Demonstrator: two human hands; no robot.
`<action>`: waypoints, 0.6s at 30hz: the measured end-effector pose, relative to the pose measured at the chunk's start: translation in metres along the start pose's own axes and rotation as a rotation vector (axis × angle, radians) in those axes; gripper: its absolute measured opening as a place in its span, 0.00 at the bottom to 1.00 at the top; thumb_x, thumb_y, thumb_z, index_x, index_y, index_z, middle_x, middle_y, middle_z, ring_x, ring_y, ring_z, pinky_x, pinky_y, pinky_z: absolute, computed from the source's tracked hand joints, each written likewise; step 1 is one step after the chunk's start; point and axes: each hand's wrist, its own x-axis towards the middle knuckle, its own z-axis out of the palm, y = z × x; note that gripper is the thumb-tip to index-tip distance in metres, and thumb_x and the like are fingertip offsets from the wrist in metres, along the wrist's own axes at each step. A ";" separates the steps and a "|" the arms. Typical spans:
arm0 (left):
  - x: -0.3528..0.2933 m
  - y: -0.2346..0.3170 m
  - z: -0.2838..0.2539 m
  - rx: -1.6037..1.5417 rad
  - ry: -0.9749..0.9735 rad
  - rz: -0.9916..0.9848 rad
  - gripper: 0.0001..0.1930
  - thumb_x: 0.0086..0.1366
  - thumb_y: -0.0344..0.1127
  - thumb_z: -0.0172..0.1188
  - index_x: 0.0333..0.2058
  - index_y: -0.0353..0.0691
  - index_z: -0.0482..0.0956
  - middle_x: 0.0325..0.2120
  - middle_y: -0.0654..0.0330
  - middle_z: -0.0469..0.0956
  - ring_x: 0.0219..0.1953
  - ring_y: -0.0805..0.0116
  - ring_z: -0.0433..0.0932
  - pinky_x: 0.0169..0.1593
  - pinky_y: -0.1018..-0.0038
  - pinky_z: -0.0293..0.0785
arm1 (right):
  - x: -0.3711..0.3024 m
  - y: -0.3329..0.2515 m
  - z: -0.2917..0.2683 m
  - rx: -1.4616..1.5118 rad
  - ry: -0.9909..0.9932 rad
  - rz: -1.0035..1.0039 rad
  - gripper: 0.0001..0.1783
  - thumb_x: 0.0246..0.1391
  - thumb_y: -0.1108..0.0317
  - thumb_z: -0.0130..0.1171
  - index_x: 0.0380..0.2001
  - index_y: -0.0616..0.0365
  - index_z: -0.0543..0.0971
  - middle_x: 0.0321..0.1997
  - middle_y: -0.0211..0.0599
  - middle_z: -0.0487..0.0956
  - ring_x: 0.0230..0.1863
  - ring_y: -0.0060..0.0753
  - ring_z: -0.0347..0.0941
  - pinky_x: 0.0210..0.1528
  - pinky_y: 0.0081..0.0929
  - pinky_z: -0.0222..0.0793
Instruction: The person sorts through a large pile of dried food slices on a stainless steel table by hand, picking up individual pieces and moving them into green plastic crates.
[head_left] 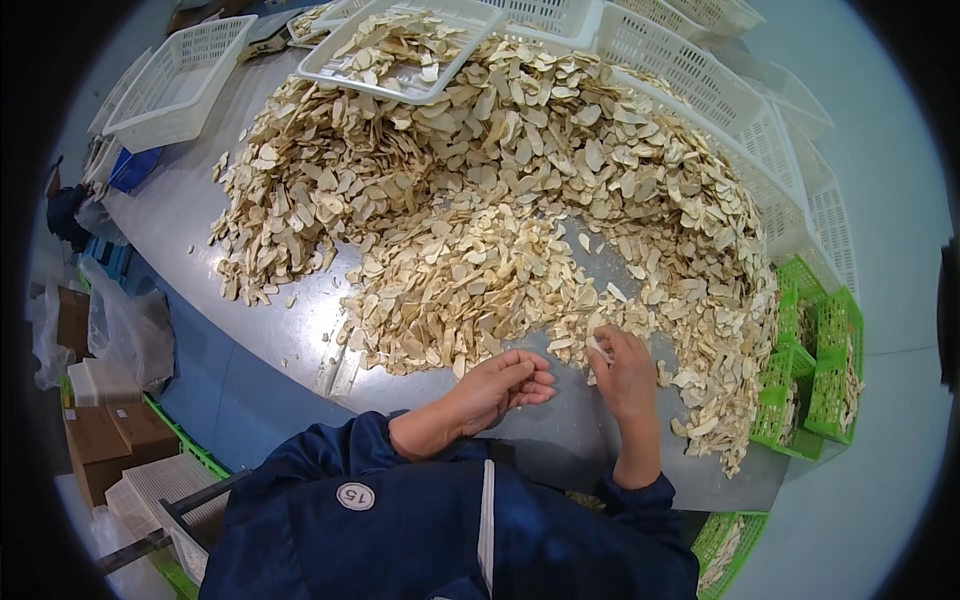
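Note:
Dried pale slices (pixel 455 280), cream to tan in colour, lie heaped on a metal table in front of me. My left hand (pixel 500 388) hovers over the bare strip at the near edge of the heap, its fingers curled in and the thumb against them; whatever may be inside is hidden. To its right, my right hand (pixel 625 375) reaches to the front edge of the slices, thumb and fingers pinched on a pale slice (pixel 597 347). Behind, the slices rise into a taller curved bank (pixel 540 120).
A clear plastic tray (pixel 420 92) with slices rests on the bank's far side. White slotted baskets (pixel 700 80) line the far right, and another white basket (pixel 185 85) stands far left. Green crates (pixel 835 370) sit right of the table (pixel 240 270); cardboard boxes (pixel 120 440) are at lower left.

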 end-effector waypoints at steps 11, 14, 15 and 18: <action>0.003 0.009 0.017 -0.271 -0.105 -0.024 0.20 0.76 0.49 0.45 0.58 0.44 0.68 0.52 0.51 0.74 0.61 0.55 0.71 0.64 0.60 0.69 | 0.022 -0.024 -0.027 0.632 -0.392 0.219 0.20 0.59 0.63 0.60 0.54 0.57 0.77 0.48 0.45 0.82 0.51 0.45 0.77 0.53 0.37 0.72; 0.010 0.000 0.005 -0.219 -0.160 -0.047 0.19 0.76 0.47 0.46 0.56 0.41 0.69 0.47 0.54 0.77 0.50 0.60 0.78 0.56 0.63 0.76 | 0.048 0.043 -0.010 -0.113 0.225 0.054 0.24 0.62 0.59 0.57 0.57 0.61 0.74 0.64 0.56 0.70 0.66 0.54 0.64 0.69 0.45 0.55; 0.012 -0.002 0.002 -0.199 -0.175 -0.076 0.18 0.76 0.46 0.47 0.55 0.40 0.70 0.44 0.56 0.78 0.45 0.63 0.81 0.52 0.65 0.79 | 0.050 0.050 -0.006 -0.119 0.238 0.047 0.24 0.62 0.59 0.57 0.57 0.61 0.74 0.64 0.56 0.70 0.66 0.54 0.64 0.69 0.45 0.55; 0.011 -0.004 -0.002 -0.215 -0.176 -0.074 0.17 0.76 0.43 0.47 0.53 0.39 0.71 0.39 0.59 0.80 0.38 0.67 0.82 0.44 0.70 0.81 | 0.041 0.042 0.000 -0.141 -0.051 0.036 0.24 0.61 0.59 0.57 0.58 0.57 0.74 0.65 0.53 0.69 0.68 0.53 0.63 0.69 0.42 0.56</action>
